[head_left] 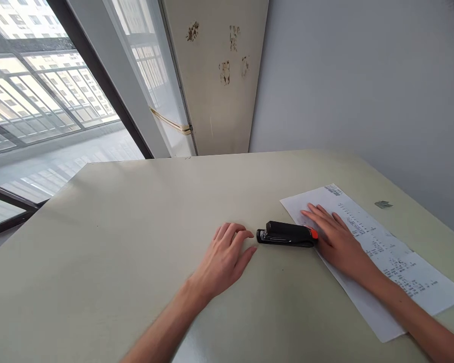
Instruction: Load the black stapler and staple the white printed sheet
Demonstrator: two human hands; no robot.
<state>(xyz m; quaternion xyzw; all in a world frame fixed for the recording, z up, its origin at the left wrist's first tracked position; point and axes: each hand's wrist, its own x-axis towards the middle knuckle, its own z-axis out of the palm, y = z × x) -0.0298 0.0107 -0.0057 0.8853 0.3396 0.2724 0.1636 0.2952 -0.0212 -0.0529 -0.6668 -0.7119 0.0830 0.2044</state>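
Observation:
A black stapler (286, 234) with an orange end lies on the pale table (136, 227), between my two hands. My left hand (227, 257) rests on the table just left of the stapler, fingers loosely curved and apart, holding nothing. My right hand (335, 239) lies flat with fingers stretched out on printed white paper sheets (393, 252), touching the stapler's orange end. The sheets run diagonally toward the near right edge.
A small strip of staples (383, 204) lies near the table's right edge by the grey wall (363, 75). A large window (41, 101) fills the left. A stained cream panel (215, 75) stands behind the table.

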